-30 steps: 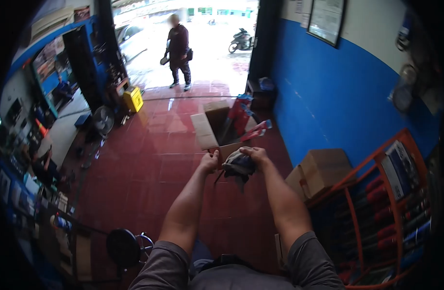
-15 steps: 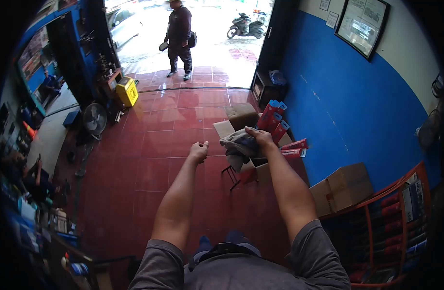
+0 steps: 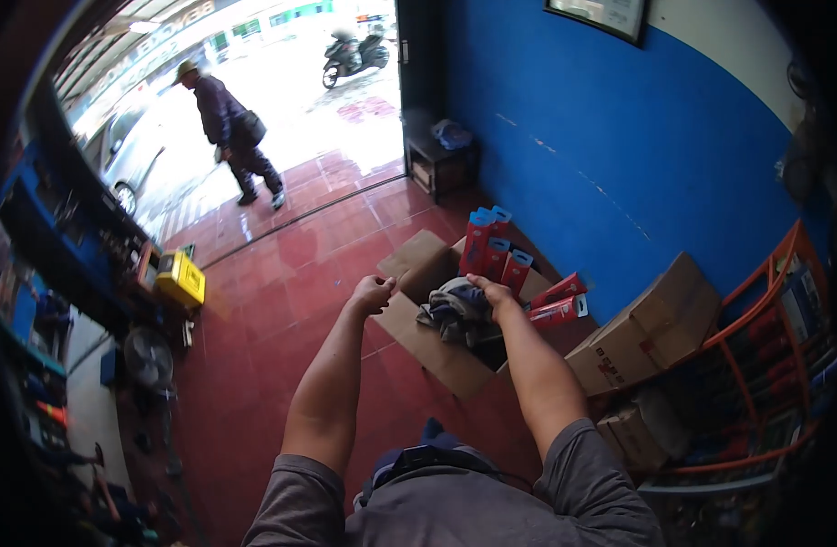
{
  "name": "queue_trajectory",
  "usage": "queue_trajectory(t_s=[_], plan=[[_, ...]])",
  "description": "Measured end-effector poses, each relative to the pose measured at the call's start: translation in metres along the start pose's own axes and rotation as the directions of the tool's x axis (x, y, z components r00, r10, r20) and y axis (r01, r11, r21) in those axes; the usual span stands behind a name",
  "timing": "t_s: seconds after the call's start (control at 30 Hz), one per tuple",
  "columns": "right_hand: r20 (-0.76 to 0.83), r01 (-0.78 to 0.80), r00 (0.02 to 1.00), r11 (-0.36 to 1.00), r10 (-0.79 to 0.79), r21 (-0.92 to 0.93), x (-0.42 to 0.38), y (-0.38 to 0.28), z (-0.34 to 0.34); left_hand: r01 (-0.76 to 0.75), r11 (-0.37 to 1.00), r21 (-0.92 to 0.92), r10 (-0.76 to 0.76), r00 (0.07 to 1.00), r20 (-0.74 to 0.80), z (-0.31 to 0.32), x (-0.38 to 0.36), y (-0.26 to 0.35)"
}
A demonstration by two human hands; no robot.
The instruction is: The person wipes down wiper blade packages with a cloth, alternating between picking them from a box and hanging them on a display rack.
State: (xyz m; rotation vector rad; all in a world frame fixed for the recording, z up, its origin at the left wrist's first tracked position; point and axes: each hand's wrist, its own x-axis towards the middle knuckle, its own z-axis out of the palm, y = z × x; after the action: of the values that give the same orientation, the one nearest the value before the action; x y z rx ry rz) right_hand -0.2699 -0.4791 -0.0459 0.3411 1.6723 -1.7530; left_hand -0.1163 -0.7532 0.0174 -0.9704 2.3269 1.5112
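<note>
My right hand (image 3: 494,294) is closed on a crumpled grey and dark cloth (image 3: 457,312), which hangs over an open cardboard box (image 3: 438,348). To the left, my left hand (image 3: 373,294) is held up near the box's left flap with its fingers curled together; whatever they hold, if anything, is too small to make out. Several red packages with blue tops (image 3: 491,257) stand in the box behind my right hand. Two more red packages (image 3: 557,312) lean out at its right side.
A person (image 3: 229,132) walks outside the doorway. A yellow case (image 3: 179,278) and a fan (image 3: 148,357) stand at the left. Another cardboard box (image 3: 651,324) and an orange rack (image 3: 733,365) are at the right, by the blue wall.
The view has turned to the right and come closer to the box. The cloth in my right hand is now over the box. The person outside has turned and stepped to the left.
</note>
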Motion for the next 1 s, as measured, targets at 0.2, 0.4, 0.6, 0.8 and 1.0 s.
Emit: queue_trajectory(t_s=[0.2,0.4,0.6,0.8,1.0], plan=[[-0.078,-0.065,0.994,0.984,0.079,0.166,0.024,0.034,-0.011,-0.238,0.954,0.182,0.243,0.970,-0.004,0.037,0.106,0.087],[-0.029,-0.180,0.977,0.891,0.211,0.416,0.029,0.092,-0.005,-0.682,0.610,0.403,0.729,0.682,0.050,0.093,0.190,0.171],[-0.172,-0.153,0.949,0.863,0.263,0.481,0.018,0.108,0.007,-0.839,0.361,0.407,0.766,0.515,0.383,0.174,0.316,0.222],[-0.347,0.006,0.914,0.851,0.208,0.526,0.005,0.108,0.022,-0.702,0.580,0.413,0.527,0.710,0.467,0.158,0.287,0.256],[-0.391,0.061,0.897,0.817,0.207,0.573,-0.001,0.121,0.028,-0.936,0.347,0.053,0.753,0.312,0.579,0.135,0.282,0.285]])
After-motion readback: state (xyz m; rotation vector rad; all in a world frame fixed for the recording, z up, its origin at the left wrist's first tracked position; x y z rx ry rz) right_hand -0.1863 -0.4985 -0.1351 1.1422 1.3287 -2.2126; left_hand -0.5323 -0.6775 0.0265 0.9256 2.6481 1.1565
